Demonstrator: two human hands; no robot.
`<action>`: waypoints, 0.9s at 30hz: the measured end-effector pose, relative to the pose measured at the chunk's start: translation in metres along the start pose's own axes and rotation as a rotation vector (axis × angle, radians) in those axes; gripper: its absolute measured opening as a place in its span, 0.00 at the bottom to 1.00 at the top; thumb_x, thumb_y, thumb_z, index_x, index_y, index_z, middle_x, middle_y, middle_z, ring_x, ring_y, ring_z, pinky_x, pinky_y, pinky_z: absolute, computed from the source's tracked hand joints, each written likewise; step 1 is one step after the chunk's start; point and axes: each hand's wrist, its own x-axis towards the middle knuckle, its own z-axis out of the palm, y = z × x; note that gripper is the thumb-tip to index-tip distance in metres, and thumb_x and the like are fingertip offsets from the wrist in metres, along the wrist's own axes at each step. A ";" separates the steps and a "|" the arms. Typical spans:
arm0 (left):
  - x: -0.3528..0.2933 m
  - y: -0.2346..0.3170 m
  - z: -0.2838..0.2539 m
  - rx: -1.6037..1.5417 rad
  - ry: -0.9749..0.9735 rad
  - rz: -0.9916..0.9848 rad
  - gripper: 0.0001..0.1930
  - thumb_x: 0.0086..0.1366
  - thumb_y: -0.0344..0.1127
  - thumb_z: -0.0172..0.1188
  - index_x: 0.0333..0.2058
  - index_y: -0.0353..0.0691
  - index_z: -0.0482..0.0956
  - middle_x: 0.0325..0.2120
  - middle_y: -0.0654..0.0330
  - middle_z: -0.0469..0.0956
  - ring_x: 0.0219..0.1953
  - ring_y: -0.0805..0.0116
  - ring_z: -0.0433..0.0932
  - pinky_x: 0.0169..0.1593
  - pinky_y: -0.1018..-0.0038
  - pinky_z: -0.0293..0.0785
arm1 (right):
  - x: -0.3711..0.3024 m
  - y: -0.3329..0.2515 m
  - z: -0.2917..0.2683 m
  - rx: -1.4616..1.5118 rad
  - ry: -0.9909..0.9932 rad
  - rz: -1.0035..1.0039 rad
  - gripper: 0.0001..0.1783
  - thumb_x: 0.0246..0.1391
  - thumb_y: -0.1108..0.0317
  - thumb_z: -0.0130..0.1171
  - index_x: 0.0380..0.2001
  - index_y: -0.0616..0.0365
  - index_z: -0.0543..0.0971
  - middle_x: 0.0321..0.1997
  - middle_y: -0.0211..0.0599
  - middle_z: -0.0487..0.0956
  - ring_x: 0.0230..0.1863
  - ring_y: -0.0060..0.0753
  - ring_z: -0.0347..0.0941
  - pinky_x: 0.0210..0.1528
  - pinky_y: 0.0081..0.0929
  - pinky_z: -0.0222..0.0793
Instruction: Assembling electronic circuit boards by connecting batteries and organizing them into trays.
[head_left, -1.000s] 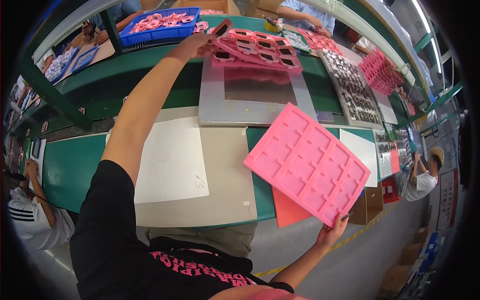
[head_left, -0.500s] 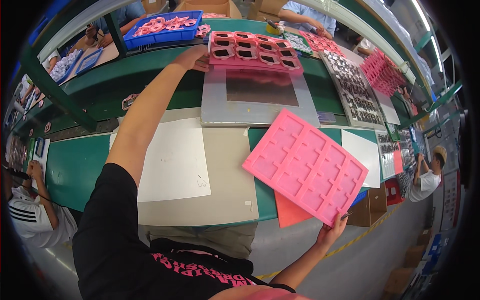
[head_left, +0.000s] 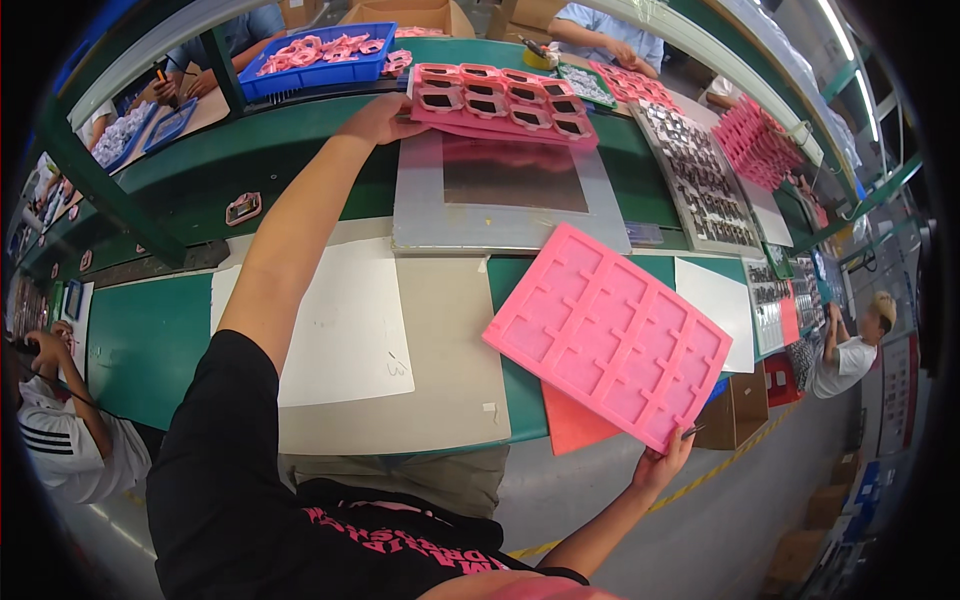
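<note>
At the far side my left hand [head_left: 382,120] grips the left edge of a pink tray [head_left: 480,124] loaded with rows of pink-framed parts with dark windows [head_left: 484,97]. That tray rests over a grey metal-framed plate [head_left: 415,205]. My right hand [head_left: 668,455] pinches the near corner of a second pink tray [head_left: 610,335]. This one is tilted up, with its recessed compartments bare. A thin dark tool [head_left: 692,431] sticks out by the right fingers; its kind is hard to make out.
A white sheet [head_left: 345,330] lies on the grey board [head_left: 450,400]. Beyond are a blue bin [head_left: 320,80] of pink parts, a tray of small metal pieces [head_left: 700,180] and stacked pink trays [head_left: 757,143]. A green post [head_left: 110,180] stands left. Other people work around the bench.
The whole view has shifted slightly left. A loose pink-framed part on the green belt has slid left, out from behind my left arm. Both hands keep their hold on the trays.
</note>
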 end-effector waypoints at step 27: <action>-0.156 -0.065 -0.047 0.172 0.030 0.132 0.13 0.70 0.23 0.59 0.52 0.23 0.78 0.41 0.44 0.84 0.34 0.54 0.90 0.35 0.81 0.87 | 0.209 -0.035 0.193 0.464 -0.441 0.253 0.10 0.77 0.69 0.55 0.55 0.60 0.77 0.26 0.21 0.69 0.21 0.09 0.52 0.20 0.13 0.42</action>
